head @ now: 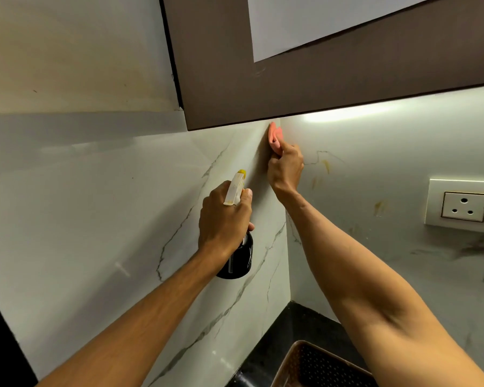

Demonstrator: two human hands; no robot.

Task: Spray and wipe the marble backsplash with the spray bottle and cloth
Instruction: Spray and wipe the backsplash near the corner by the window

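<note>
Firstly, right hand (287, 170): curled round crumpled pink cloth (275, 136), pressed into white veined marble backsplash (118, 196) corner at twelve o'clock.
Left hand (224, 219): wrapped round white-topped black spray bottle (240, 261), seven o'clock of cloth.

The cabinet (291, 79) caps the corner above; backsplash (95, 205) leftward lies open.

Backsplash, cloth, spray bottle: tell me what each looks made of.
Backsplash: polished marble or a marble-look slab, white with grey veins and glossy reflections. Cloth: soft pink fabric, matte and bunched into folds; the weave is too small to tell. Spray bottle: probably plastic, with a glossy black body and a cream, yellow-stained trigger head.
</note>
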